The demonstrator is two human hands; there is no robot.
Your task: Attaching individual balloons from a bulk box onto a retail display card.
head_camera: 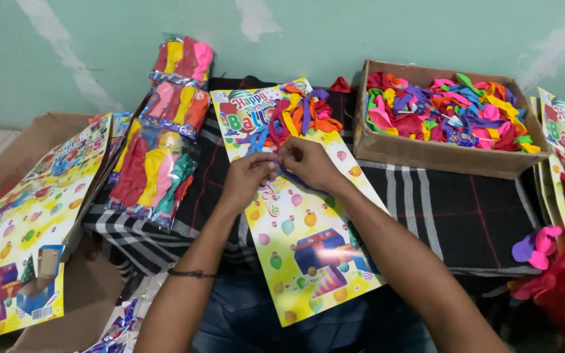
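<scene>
Both hands meet over the upper middle of the yellow card, which lies on the lap and the dark checked cloth. Left hand and right hand are pinched together on a blue balloon, fingertips touching.

A bunch of balloons is already fixed at the card's far end. Box of loose balloons sits far right. Bagged balloon packs lie to the left, more cards stacked further left.

Handling, my read: the balloon is light, limp, stretchy, slightly grippy rubber; best pinched at the neck. The card is thin and bends easily, so support it flat or hold an edge.
</scene>
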